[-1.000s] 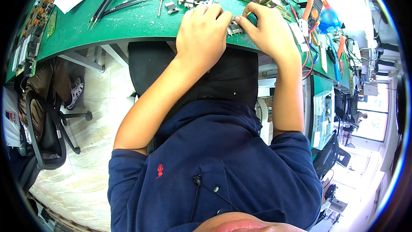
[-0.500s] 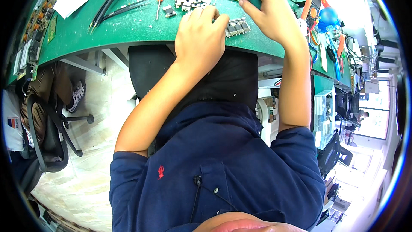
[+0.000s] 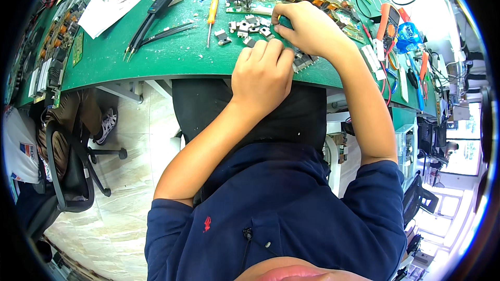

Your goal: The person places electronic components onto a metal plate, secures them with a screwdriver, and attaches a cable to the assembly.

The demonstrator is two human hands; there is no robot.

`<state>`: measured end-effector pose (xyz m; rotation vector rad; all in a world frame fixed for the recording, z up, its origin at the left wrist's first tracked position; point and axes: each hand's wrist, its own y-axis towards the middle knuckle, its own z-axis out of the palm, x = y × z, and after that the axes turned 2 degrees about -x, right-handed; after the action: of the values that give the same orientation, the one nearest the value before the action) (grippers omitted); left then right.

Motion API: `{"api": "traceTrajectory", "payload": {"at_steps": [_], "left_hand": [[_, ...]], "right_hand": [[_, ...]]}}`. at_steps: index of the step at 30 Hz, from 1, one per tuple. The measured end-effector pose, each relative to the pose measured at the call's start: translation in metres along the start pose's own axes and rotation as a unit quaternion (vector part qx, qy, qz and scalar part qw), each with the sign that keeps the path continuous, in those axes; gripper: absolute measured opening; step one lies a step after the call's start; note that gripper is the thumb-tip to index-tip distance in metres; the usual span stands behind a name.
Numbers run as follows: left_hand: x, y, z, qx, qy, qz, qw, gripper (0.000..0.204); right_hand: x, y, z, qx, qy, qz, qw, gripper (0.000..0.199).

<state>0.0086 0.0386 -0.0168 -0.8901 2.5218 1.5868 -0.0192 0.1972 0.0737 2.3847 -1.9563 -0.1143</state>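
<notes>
Over the green bench [image 3: 172, 61], left hand [image 3: 263, 75] and right hand [image 3: 307, 28] curl near loose parts [image 3: 253, 23], either grip impossible to tell

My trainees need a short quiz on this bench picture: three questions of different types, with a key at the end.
1. True or false: the orange screwdriver lies between the white paper and the parts pile.

2. What colour is the bench top?
A. Red
B. Green
C. White

3. Which of the person's hands is nearer the multimeter?

Key: 1. True. 2. B. 3. The right hand.
</notes>
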Motion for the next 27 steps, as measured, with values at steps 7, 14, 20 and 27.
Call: {"api": "traceTrajectory", "payload": {"at_steps": [7,14,20,27], "left_hand": [[-0.001,0.0,0.0,0.007,0.005,-0.004,1.0,0.015],[-0.001,0.001,0.005,-0.017,-0.01,0.0,1.0,0.01],[0.001,0.002,0.0,0.002,-0.008,-0.013,1.0,0.014],[0.0,0.003,-0.002,0.008,-0.012,-0.015,1.0,0.011]], "right_hand": [[-0.006,0.004,0.004,-0.039,-0.005,-0.003,0.999,0.021],[-0.046,0.025,-0.035,-0.094,0.095,0.128,0.983,0.022],[-0.135,0.097,-0.057,-0.338,0.042,0.146,0.929,0.035],[-0.121,0.083,-0.078,-0.398,0.081,0.157,0.9,0.025]]}}
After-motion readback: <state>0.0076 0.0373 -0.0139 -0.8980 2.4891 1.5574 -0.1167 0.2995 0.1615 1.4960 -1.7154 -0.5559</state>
